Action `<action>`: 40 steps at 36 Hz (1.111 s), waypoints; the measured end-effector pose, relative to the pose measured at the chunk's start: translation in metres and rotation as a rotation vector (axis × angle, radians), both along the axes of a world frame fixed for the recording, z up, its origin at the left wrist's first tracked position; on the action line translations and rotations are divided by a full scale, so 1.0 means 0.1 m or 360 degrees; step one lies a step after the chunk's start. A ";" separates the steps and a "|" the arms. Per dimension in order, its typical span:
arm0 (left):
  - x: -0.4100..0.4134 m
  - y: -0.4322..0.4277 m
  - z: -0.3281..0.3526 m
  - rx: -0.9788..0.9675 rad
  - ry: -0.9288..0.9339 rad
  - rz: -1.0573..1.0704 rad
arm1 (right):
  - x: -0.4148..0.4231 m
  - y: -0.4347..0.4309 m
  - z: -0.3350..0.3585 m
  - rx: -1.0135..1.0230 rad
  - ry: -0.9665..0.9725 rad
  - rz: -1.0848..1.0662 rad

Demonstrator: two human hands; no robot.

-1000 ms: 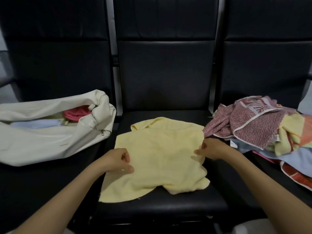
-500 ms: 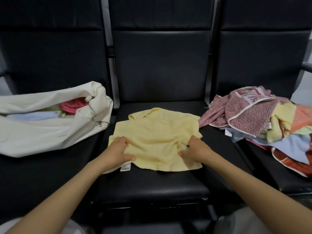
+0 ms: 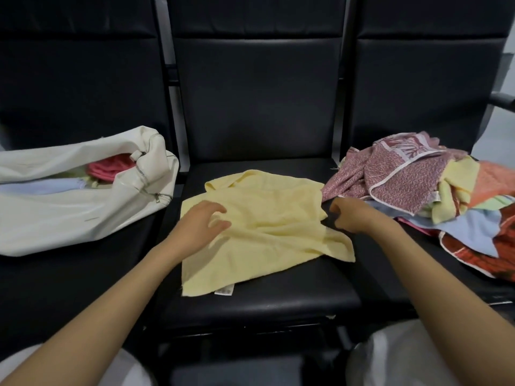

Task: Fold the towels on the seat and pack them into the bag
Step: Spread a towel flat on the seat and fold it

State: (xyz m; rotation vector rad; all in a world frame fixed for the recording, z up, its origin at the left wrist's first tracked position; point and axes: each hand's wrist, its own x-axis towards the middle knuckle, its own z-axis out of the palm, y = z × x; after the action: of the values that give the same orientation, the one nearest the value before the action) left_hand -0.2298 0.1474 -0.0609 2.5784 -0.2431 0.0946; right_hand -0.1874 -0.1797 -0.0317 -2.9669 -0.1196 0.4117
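Label edge of the yellow towel (image 3: 267, 235) lies near the middle seat's (image 3: 278, 307) front edge. Left hand (image 3: 198, 227) sits over its left part, fingers loosely spread; right hand (image 3: 353, 216) hangs just off its right edge, fingers loosely curled, holding nothing. Bag (image 3: 69, 215) lies leftward, open mouth facing the towel.

Dim, soft indoor light — wide-angle view.
Black seats (image 3: 259, 107) swallow detail, with a faint sheen on the middle cushion's front; the yellow towel (image 3: 264, 227) reads brightest; left hand (image 3: 200, 227) and right hand (image 3: 354, 215) slightly motion-blurred; lines bow at the edges.
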 end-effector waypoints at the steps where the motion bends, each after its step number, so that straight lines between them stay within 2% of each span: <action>1: 0.04 -0.03 -0.01 0.0004 -0.0038 -0.0036 | 0.03 0.03 0.00 0.0056 -0.0083 0.0065; 3: 0.15 -0.11 -0.07 0.0032 -0.0011 -0.0116 | 0.06 0.14 -0.03 0.0239 -0.0194 0.0183; 6: 0.25 -0.22 -0.14 0.0259 0.0248 -0.0225 | 0.07 0.34 -0.10 0.0421 -0.0238 0.0305; 9: 0.33 -0.26 -0.16 0.0560 0.0368 -0.0330 | 0.17 0.48 -0.20 0.0251 -0.0033 0.0388; 11: 0.40 -0.25 -0.08 0.0415 0.0381 -0.0251 | 0.25 0.50 -0.18 0.0150 0.0126 0.0376; 13: 0.50 -0.23 0.04 0.0123 0.0350 -0.0126 | 0.31 0.49 -0.11 0.0342 0.0149 0.0297; 15: 0.70 -0.19 0.11 -0.0011 0.0179 -0.0016 | 0.38 0.47 -0.07 0.0480 0.0002 0.0200; 18: 1.04 -0.20 0.13 0.0061 -0.0017 0.0071 | 0.54 0.44 -0.16 0.0395 -0.0468 0.0078; 20: 1.25 -0.24 0.07 0.0207 0.0026 0.0144 | 0.67 0.40 -0.29 0.0414 -0.0589 -0.0016; 24: 1.48 -0.25 -0.10 0.0483 0.0253 0.0254 | 0.89 0.27 -0.43 0.0418 -0.0604 -0.0188; 27: 1.58 -0.20 -0.13 0.0542 0.0163 0.0310 | 1.18 0.15 -0.45 0.0179 -0.0523 -0.0198; 30: 1.65 -0.15 -0.09 0.0686 0.0163 0.0265 | 1.47 0.13 -0.41 -0.0220 -0.0303 -0.0065; 32: 1.69 -0.09 -0.06 0.0715 0.0198 0.0245 | 1.56 0.18 -0.36 -0.0335 -0.0165 -0.0029; 34: 1.75 0.02 -0.02 0.0622 0.0266 0.0275 | 1.63 0.21 -0.28 -0.0293 -0.0080 0.0001; 35: 1.78 0.08 0.01 0.0506 0.0301 0.0305 | 1.67 0.20 -0.23 -0.0166 -0.0042 -0.0008; 38: 1.90 0.26 0.13 -0.0226 0.0431 0.0382 | 1.82 0.10 -0.07 0.0279 0.0049 -0.0029; 40: 1.93 0.35 0.24 -0.0654 0.0532 0.0427 | 1.88 0.07 -0.02 0.0323 0.0036 0.0051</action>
State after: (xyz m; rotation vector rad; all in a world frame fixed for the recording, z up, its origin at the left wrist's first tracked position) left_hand -0.0373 0.1822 -0.0370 2.1586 0.2261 -0.1721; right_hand 0.0011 -0.1730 -0.0334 -2.7633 -0.1949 0.4107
